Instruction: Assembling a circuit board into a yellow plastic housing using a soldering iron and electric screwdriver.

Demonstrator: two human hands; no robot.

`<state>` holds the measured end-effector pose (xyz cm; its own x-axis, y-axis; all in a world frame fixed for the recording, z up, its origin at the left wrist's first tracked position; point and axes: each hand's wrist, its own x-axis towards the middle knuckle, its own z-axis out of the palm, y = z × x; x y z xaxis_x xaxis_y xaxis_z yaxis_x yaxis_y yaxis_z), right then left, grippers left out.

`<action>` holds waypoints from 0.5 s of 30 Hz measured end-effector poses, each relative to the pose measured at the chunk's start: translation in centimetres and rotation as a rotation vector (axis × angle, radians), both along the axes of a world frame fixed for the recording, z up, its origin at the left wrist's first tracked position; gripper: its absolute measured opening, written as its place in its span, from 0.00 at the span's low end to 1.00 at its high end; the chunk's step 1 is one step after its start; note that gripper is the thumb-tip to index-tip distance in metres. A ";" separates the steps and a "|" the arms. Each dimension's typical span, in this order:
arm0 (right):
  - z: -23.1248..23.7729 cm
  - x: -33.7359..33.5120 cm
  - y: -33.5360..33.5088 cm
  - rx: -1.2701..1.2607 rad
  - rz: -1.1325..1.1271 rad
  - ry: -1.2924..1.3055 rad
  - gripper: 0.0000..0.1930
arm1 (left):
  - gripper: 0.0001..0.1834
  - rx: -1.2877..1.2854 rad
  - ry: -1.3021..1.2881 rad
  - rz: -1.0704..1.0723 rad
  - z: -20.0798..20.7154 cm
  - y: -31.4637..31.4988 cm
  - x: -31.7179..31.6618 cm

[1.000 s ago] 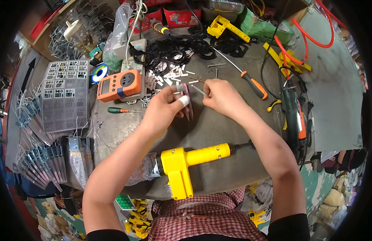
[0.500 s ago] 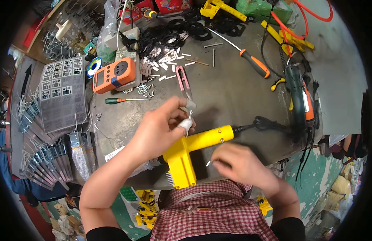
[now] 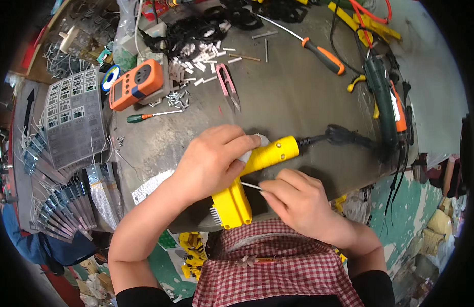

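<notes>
A yellow plastic tool housing (image 3: 234,207) with a round handle lies at the bench's near edge, a row of metal teeth at its lower left end. A black cord (image 3: 344,135) runs from the handle to the right. My left hand (image 3: 211,161) is closed over the housing where the handle joins the body, with white wrapping on its fingertips. To the right, my right hand (image 3: 298,202) pinches a thin pale rod (image 3: 251,185). The rod's far end meets the housing's side below the handle; whether it goes inside is hidden.
Pink snips (image 3: 227,84), white tubes (image 3: 200,65) and small screws (image 3: 178,98) lie beyond my hands. An orange socket meter (image 3: 137,84) and green-handled screwdriver (image 3: 139,118) are left; an orange-black screwdriver (image 3: 324,56) and dark green power tool (image 3: 379,97) are right. Heating strips (image 3: 65,210) sit far left.
My left hand has come down onto the housing, and the small screw at its fingertips no longer shows. My right hand has moved in, its pale rod now at the housing. The view has shifted slightly.
</notes>
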<state>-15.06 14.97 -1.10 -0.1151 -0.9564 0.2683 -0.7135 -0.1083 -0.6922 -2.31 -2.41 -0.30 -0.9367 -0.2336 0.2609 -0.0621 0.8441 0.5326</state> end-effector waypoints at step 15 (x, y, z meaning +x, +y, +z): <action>-1.7 2.9 -1.4 -0.293 0.093 -0.158 0.13 | 0.27 0.028 -0.205 0.030 0.7 1.2 2.8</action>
